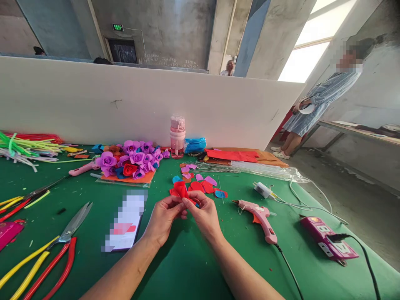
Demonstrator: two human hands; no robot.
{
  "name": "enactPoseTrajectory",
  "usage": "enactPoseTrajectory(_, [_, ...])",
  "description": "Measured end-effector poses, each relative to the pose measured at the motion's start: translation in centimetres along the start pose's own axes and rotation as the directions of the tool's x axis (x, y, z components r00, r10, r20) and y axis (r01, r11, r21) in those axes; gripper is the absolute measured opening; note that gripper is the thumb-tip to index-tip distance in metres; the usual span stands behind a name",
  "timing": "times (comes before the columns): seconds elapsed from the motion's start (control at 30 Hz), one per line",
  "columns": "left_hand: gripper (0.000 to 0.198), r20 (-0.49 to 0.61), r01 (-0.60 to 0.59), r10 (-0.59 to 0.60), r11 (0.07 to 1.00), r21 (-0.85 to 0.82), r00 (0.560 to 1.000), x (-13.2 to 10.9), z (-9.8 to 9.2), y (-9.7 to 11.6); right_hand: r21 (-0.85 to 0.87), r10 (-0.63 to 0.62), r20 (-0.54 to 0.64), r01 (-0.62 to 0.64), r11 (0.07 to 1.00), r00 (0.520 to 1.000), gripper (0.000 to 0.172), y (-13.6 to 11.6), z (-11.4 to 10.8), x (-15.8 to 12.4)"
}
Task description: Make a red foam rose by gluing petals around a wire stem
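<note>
On the table, which is showing deep green, the flower at the centre is glowing bright red, the loose petals just beyond it are mixing red, lilac, blue and rusty brown, and the heap of blooms at far left is showing mostly purple with touches of red and blue. To the right the glue gun is displaying pale pink with an orange-red trigger, while at near left the scissors are pairing silvery blades with yellow and red handles. Farther off, the bottle is showing translucent pink, and a person at far right is wearing blue-and-white stripes.
</note>
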State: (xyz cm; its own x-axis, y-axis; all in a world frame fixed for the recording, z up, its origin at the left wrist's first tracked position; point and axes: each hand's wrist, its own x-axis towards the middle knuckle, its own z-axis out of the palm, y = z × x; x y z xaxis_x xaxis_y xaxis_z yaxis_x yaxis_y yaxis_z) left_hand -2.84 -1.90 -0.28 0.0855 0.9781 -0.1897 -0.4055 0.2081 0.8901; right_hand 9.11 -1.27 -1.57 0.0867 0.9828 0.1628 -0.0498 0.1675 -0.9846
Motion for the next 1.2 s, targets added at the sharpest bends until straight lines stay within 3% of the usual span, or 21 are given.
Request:
enactPoseTrajectory(0.23, [0.026,0.007,-0.005,0.005,1.0,0.009,1.0,0.1,0.0,-0.1,0.086,0.014,-0.023,-0.012,0.996,1.0,0.016,0.3,0.0,0.1])
enactPoseTrajectory(0.77, [0.03,-0.053,-0.032,0.037,0.996,0.084,0.998,0.0,0.2,-0.2,-0.025,0.039,-0.088,-0.042,0.999,0.995,0.017,-0.3,0.3,-0.1])
enactPoseTrajectory(1.0, [0.027,-0.083,-0.047,0.054,0.995,0.087,0.995,0.0,0.1,0.0,-0.02,0.072,-0.047,-0.073,0.997,0.996,0.017,-0.8,0.3,-0.4])
enactPoseTrajectory(1.2, [0.025,-0.049,-0.056,0.06,0.995,0.088,0.997,0.1,-0.2,0.0,0.024,0.013,0.009,-0.013,1.0,1.0,0.025,-1.2,-0.1,-0.6])
